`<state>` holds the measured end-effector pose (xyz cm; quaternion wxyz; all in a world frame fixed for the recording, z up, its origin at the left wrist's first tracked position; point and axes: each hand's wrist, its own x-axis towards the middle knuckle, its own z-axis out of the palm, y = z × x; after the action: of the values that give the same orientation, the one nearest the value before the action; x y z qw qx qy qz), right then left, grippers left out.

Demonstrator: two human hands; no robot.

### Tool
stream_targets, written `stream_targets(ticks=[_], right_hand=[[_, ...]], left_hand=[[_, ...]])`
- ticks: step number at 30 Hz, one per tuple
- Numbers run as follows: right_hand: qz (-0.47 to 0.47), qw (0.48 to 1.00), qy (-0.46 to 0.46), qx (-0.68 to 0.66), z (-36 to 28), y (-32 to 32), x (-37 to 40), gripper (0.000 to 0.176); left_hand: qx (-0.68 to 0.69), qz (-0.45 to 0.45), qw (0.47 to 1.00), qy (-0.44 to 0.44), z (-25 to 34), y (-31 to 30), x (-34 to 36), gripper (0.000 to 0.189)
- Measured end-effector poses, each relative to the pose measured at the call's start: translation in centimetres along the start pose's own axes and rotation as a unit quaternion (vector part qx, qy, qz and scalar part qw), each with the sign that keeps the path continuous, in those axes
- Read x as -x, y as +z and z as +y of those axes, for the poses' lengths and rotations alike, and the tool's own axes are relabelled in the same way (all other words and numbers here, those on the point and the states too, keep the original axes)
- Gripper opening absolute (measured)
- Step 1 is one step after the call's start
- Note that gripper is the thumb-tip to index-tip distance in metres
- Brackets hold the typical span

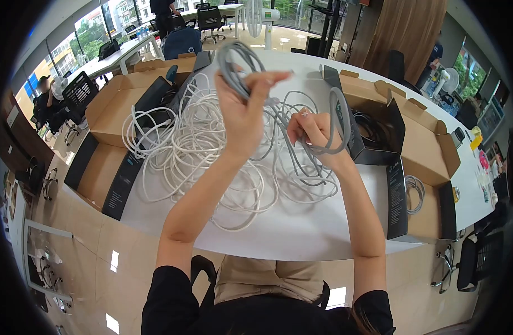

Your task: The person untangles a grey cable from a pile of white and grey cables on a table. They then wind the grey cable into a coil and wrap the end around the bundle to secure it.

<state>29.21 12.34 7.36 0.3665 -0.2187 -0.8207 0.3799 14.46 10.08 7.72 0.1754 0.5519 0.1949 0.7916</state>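
My left hand (242,114) is raised over the table, its fingers round a coiled grey cable (234,67), with the index finger pointing right. Lower and to the right, my right hand (315,131) is closed on a grey cable, and a loop of grey cable (339,125) hangs round its wrist side. Strands of grey cable run down between the two hands. A big tangle of white cable (195,139) lies on the white table (256,237), left of and beneath my left forearm. Loose grey cable (306,173) lies under my right hand.
Open cardboard boxes stand left (103,170) and right (426,209); the right one holds a small grey coil (414,194). Another box (379,134) holds black cable (368,127). People are in the background, one seated at far left. A fan (446,82) stands at far right.
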Motion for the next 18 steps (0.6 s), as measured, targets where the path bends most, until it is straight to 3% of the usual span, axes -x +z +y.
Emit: stream_targets(ticks=[1,4,5,9,13,16,18], right_hand=[[-0.001,1.000,-0.002,-0.017,-0.2,-0.2,0.1,0.055],[-0.007,0.999,-0.008,-0.050,-0.5,-0.5,0.4,0.046],[-0.010,0.999,-0.012,-0.051,-0.6,-0.3,0.4,0.042],[-0.023,0.996,-0.016,-0.080,-0.6,-0.6,0.3,0.027],[-0.032,0.972,-0.047,-0.229,0.1,-1.7,-0.1,0.035],[-0.006,0.967,-0.104,-0.233,0.7,-1.5,-0.4,0.040],[0.056,0.971,-0.126,-0.196,0.6,-1.0,-0.4,0.035]], left_hand=[[0.039,-0.040,0.998,0.011,-0.5,0.3,0.4,0.022],[-0.016,-0.096,0.994,-0.039,-0.4,0.9,1.4,0.022],[0.044,-0.085,0.994,-0.060,-1.3,1.0,1.9,0.028],[0.068,-0.033,0.984,-0.160,-1.7,1.6,2.3,0.022],[0.112,0.006,0.951,-0.288,-2.1,0.4,1.5,0.022],[0.191,0.059,0.926,-0.320,-2.1,0.0,1.3,0.025],[0.209,0.102,0.915,-0.330,-1.3,0.4,0.9,0.024]])
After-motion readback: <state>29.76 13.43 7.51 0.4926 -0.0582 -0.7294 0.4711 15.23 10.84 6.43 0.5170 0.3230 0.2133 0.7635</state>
